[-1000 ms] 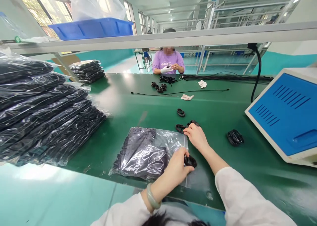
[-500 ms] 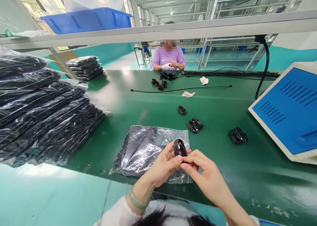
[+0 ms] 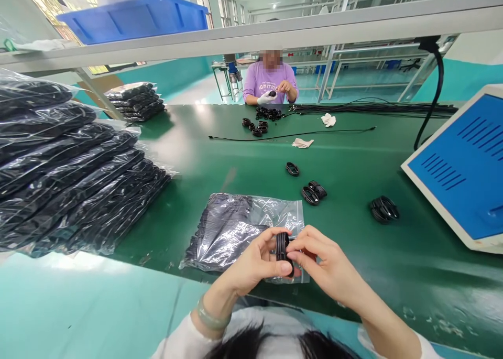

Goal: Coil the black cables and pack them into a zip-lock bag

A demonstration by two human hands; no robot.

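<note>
Head view: your left hand (image 3: 251,260) has its grip closed round the coiled cable (image 3: 281,247) over the bag (image 3: 226,238); your right hand (image 3: 330,264) pinches its side. Likely light, springy, smooth: hold across all loops.

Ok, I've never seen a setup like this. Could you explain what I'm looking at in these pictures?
There is no robot here, just a person working bare-handed. The view comes from one camera worn on their head, looking forward and down. The left hand, with a pale green bangle at its wrist, holds a small coil of black cable; the right hand has its fingertips at the coil's side. On the green tabletop lies a clear plastic bag of dark items, partly behind the hands. Loose black cable coils lie beyond it. A tall stack of filled clear bags stands left, a blue-and-white machine casing right. Across the table sits a co-worker in purple.
</note>
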